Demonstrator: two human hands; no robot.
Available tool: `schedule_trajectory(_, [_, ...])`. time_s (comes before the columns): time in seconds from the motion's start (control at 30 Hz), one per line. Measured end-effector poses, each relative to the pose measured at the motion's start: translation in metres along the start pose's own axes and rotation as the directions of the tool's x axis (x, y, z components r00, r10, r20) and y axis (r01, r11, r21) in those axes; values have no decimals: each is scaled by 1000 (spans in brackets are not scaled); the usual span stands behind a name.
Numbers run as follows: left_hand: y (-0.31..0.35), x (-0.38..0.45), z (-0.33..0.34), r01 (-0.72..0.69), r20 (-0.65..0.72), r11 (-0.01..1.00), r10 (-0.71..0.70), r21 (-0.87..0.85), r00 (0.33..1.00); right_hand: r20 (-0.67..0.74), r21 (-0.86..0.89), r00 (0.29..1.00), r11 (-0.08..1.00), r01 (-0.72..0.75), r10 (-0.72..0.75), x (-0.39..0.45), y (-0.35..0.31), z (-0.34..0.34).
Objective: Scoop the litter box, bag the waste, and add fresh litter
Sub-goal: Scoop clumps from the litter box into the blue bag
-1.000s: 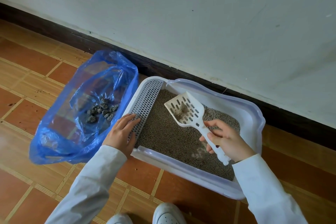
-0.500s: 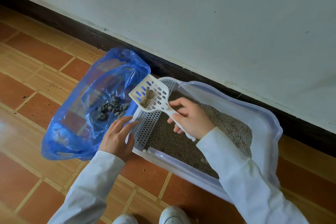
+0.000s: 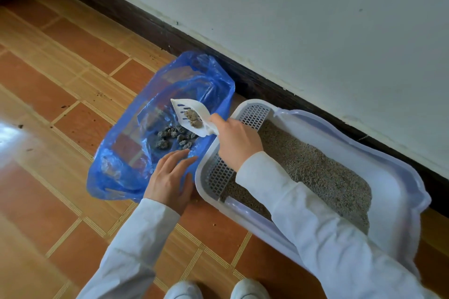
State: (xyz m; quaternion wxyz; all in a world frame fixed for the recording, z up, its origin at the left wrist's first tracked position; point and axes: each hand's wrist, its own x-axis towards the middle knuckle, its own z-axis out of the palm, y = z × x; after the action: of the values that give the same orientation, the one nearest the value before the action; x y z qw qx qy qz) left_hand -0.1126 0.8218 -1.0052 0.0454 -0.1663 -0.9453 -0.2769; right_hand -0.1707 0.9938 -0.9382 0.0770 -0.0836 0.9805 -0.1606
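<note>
Right hand [image 3: 237,143] grips scoop [image 3: 192,118], 1 clump aboard, over blue bag [image 3: 116,167] (9 o'clock of box [image 3: 401,192]); left hand [image 3: 170,177], fingers seemingly spread, steadies bag. Scooping nearly done; fresh litter outstanding.

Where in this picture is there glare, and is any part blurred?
Head view: bright glare on the floor tiles at the left edge; the scoop, blue bag and both hands are fairly sharp; the sleeves at the bottom look soft.
</note>
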Motion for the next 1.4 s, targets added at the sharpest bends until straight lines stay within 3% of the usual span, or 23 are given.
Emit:
schedule_trajectory(0.2, [0,2,1,20,22,1000,-20,3,1000,-80,-212,993,975,69,-87,0,0,4])
schedule_trajectory(0.33, [3,0,3,27,22,999,-28,17,999,-115,-219,987,972,84,-112,-4,1,4])
schedule_trajectory(0.47, [7,1,4,8,28,999,-9,35,1000,-95,-6,995,1000,3,-3,-21,6,-4])
schedule_trajectory(0.6, [15,4,7,-20,23,1000,20,21,1000,-68,274,979,947,-167,192,-56,32,-26])
schedule_trajectory(0.7, [23,9,12,-48,33,999,48,12,998,-79,455,936,848,-273,344,-88,62,-46])
schedule_trajectory(0.83, [35,14,18,-110,55,994,110,0,992,42,611,849,659,-439,526,-137,102,-69])
schedule_trajectory(1.07, [55,19,27,-191,78,982,190,-1,979,247,459,723,580,-674,645,-206,146,-58])
schedule_trajectory(1.27, [62,18,37,-203,107,979,203,-13,973,369,326,621,529,-783,692,-222,159,-38])
schedule_trajectory(1.4, [67,18,41,-225,127,974,226,-18,966,453,303,590,507,-807,669,-213,159,-14])
